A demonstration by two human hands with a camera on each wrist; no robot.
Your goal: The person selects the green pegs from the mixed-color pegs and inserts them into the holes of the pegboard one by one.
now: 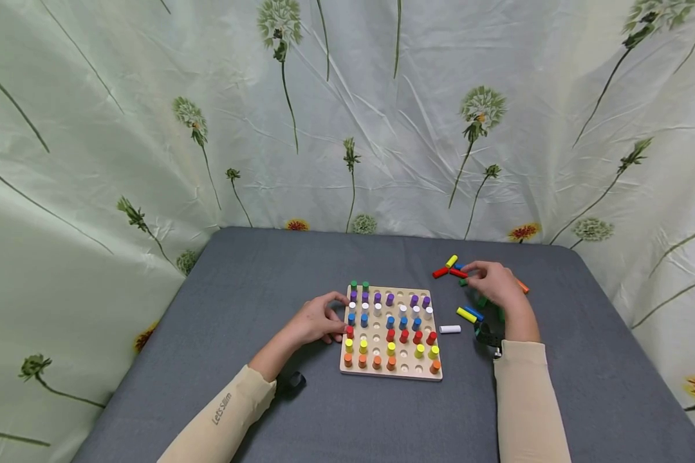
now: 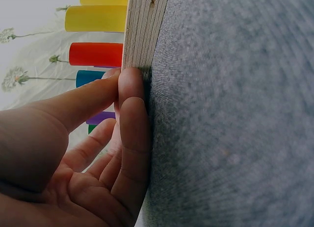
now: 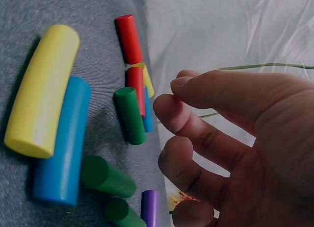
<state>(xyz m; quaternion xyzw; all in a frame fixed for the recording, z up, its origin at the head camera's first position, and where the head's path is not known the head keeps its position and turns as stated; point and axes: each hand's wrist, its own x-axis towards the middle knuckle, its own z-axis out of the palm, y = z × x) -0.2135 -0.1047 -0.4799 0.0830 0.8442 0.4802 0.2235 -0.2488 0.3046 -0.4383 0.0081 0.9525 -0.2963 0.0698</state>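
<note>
A wooden pegboard stands near the middle of the table, with rows of coloured pegs upright in its holes. At its left edge my left hand pinches the board's side between thumb and fingers, beside a red peg and a blue peg. My right hand hovers over loose pegs at the back right, fingers loosely bent, nothing between them. Close to its fingertips in the right wrist view lie a green peg and a red peg.
A white peg lies right of the board. A yellow peg leans over a blue peg nearer the right wrist. More green pegs and a purple peg lie around them. A fabric curtain hangs behind the grey table.
</note>
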